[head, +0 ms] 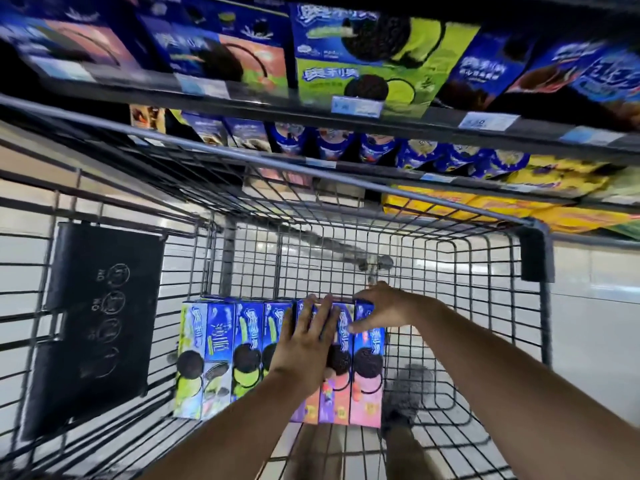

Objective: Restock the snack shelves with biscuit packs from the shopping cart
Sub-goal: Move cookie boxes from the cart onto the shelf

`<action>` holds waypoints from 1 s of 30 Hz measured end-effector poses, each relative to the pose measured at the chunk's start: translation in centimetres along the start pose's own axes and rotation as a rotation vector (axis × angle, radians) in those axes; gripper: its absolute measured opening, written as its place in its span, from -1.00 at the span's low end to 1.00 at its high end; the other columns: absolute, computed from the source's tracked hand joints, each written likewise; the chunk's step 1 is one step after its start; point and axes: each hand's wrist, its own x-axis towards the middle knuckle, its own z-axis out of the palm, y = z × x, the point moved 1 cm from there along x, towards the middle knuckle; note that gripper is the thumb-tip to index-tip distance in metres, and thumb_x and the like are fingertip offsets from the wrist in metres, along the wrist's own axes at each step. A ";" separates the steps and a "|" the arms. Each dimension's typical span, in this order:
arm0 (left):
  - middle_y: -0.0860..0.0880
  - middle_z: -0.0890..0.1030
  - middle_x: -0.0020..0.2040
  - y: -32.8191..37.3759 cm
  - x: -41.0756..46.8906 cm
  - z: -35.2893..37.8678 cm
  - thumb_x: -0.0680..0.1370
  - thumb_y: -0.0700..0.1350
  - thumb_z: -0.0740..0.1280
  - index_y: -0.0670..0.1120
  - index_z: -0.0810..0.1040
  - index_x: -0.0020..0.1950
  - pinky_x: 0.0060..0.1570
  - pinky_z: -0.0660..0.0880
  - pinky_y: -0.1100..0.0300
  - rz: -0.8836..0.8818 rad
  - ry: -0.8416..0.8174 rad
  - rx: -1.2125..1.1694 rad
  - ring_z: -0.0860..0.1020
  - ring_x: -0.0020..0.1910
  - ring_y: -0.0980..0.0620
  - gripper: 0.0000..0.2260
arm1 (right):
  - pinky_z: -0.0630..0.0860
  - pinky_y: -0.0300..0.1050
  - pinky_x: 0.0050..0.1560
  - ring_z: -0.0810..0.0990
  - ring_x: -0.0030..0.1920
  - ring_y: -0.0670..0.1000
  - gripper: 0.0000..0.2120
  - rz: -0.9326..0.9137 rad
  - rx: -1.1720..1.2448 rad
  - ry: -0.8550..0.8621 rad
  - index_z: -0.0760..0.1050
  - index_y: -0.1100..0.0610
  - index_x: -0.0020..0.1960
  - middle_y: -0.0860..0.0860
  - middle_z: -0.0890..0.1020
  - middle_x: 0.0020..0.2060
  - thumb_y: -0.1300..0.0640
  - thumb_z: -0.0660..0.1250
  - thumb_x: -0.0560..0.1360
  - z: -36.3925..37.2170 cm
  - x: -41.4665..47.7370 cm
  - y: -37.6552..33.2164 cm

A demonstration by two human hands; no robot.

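Note:
A row of several blue biscuit boxes (221,355) stands on edge on the floor of the wire shopping cart (450,271); green-fronted ones are at the left, pink-fronted ones (367,375) at the right. My left hand (306,341) lies flat with straight fingers over the middle boxes. My right hand (381,310) grips the top end of the rightmost pink box, thumb on its front. The snack shelves (346,116) with more blue biscuit packs run across the top of the view.
A black plastic flap (93,323) hangs on the cart's left end. The cart's grey rim bar (277,164) crosses in front of the shelves. Yellow packs (485,202) fill a lower shelf at right. My legs and shoes (408,393) show through the cart's mesh.

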 end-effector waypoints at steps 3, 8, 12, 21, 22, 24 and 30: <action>-0.03 -0.47 0.57 0.0 -0.1 -0.4 0.55 0.26 0.31 -0.03 -0.49 0.54 0.52 -0.21 -0.29 -0.002 -0.007 0.008 -0.42 0.55 -0.20 0.03 | 0.36 -0.06 0.32 0.37 0.42 0.15 -0.18 -0.013 0.056 0.012 0.33 -0.14 0.48 0.09 0.28 0.41 -0.47 0.40 0.34 -0.2 -0.5 0.1; 0.00 -0.54 0.53 0.1 0.3 0.4 0.56 0.25 0.31 -0.01 -0.57 0.47 0.47 -0.34 -0.26 -0.028 -0.011 0.018 -0.50 0.51 -0.17 0.04 | 0.47 -0.03 0.23 0.47 0.21 0.08 -0.29 -0.045 0.128 0.058 0.43 -0.15 0.36 0.07 0.33 0.28 -0.43 0.44 0.32 0.6 0.2 0.8; 0.03 -0.52 0.55 0.2 0.3 0.6 0.53 0.27 0.33 -0.02 -0.49 0.55 0.49 -0.32 -0.24 -0.038 0.005 0.039 -0.42 0.56 -0.16 0.05 | 0.44 0.05 0.35 0.45 0.30 0.14 -0.20 -0.035 0.153 0.133 0.46 -0.26 0.27 0.08 0.36 0.28 -0.61 0.35 0.14 1.5 -0.1 1.4; 0.00 -0.45 0.58 1.2 -0.3 -0.6 0.54 0.19 0.39 -0.04 -0.41 0.59 0.53 -0.26 -0.28 -0.101 -0.021 -0.001 -0.41 0.57 -0.16 0.04 | 0.36 0.06 0.46 0.35 0.48 0.05 0.12 -0.116 0.785 0.290 0.08 -0.15 0.61 0.07 0.26 0.54 -0.32 0.58 0.21 5.5 -1.9 0.8; 0.01 -0.45 0.58 1.2 -0.3 -0.4 0.54 0.18 0.39 -0.03 -0.40 0.59 0.53 -0.24 -0.28 -0.097 -0.016 -0.007 -0.40 0.57 -0.15 0.04 | 0.40 -0.06 0.41 0.39 0.44 -0.07 0.09 -0.128 0.879 0.320 0.00 -0.12 0.62 0.03 0.29 0.52 -0.16 0.60 0.31 6.4 -1.7 0.8; 0.03 -0.43 0.59 0.9 -0.3 0.0 0.52 0.16 0.42 -0.01 -0.38 0.60 0.54 -0.23 -0.26 -0.085 -0.002 -0.034 -0.38 0.58 -0.12 0.05 | 0.54 -0.30 0.14 0.58 0.19 -0.26 0.04 -0.151 1.066 0.341 -0.08 -0.10 0.62 -0.04 0.47 0.39 0.10 0.57 0.42 8.2 -1.5 0.6; 0.06 -0.25 0.65 0.0 0.1 -0.1 0.59 -0.04 0.35 0.05 -0.15 0.65 0.54 -0.15 -0.16 -0.077 0.073 -0.171 -0.22 0.62 -0.03 -0.18 | 0.58 0.14 0.23 0.62 0.22 0.14 -0.10 -0.110 1.097 0.356 0.17 0.11 0.50 0.19 0.60 0.26 0.44 0.57 0.33 12.9 -3.0 1.0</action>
